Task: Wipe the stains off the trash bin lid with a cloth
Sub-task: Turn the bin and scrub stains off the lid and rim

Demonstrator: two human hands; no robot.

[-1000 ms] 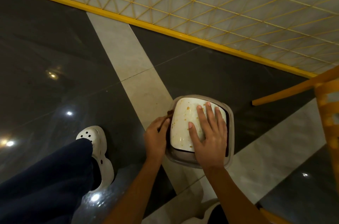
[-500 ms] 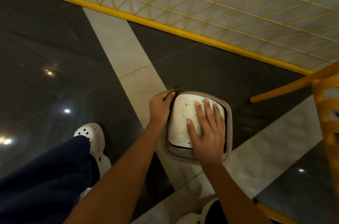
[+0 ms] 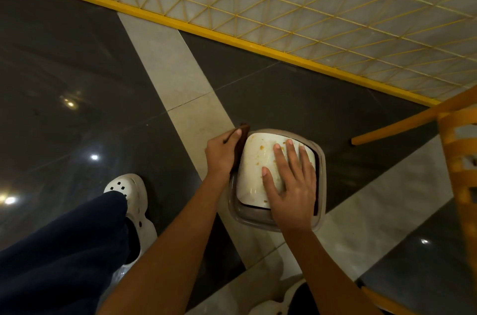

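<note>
Left grip (image 3: 224, 150) on cloth (image 3: 242, 143) (brown) beside stained lid (image 3: 254, 172).

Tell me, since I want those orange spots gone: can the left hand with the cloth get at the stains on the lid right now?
Probably yes. The left hand holds the cloth against the lid's left edge, and the stains beside it lie bare. The right hand covers only the right part.

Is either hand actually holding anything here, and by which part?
The left hand grips the dark cloth along its near side, beside the lid. The right hand lies flat on the lid, grasping nothing.
</note>
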